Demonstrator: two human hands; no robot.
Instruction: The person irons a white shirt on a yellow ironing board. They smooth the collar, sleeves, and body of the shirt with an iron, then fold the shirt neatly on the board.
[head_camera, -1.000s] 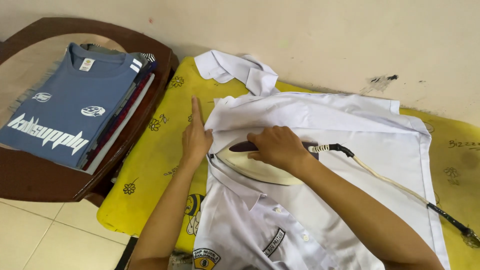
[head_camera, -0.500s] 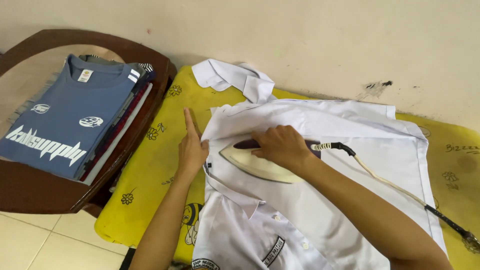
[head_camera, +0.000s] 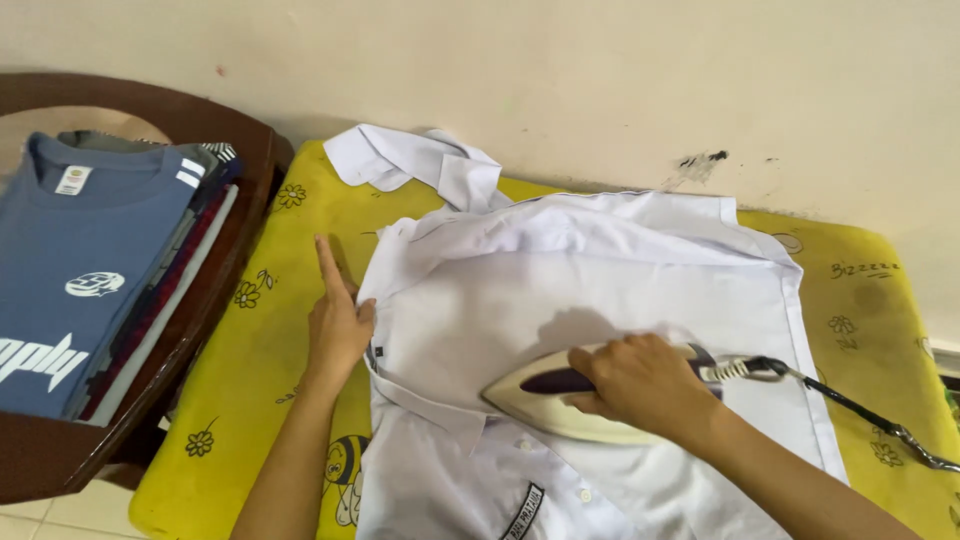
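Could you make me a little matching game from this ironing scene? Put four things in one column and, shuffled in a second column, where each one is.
Things:
1. iron
2. left hand
3. blue T-shirt
4. white shirt

Places:
A. on top of the folded pile in the dark wooden chair
B. spread over the yellow padded mat
C. under the right hand, on the shirt
D. flat at the shirt's left edge, forefinger stretched out

Pairs: 1-C, 2-D, 3-A, 4-B
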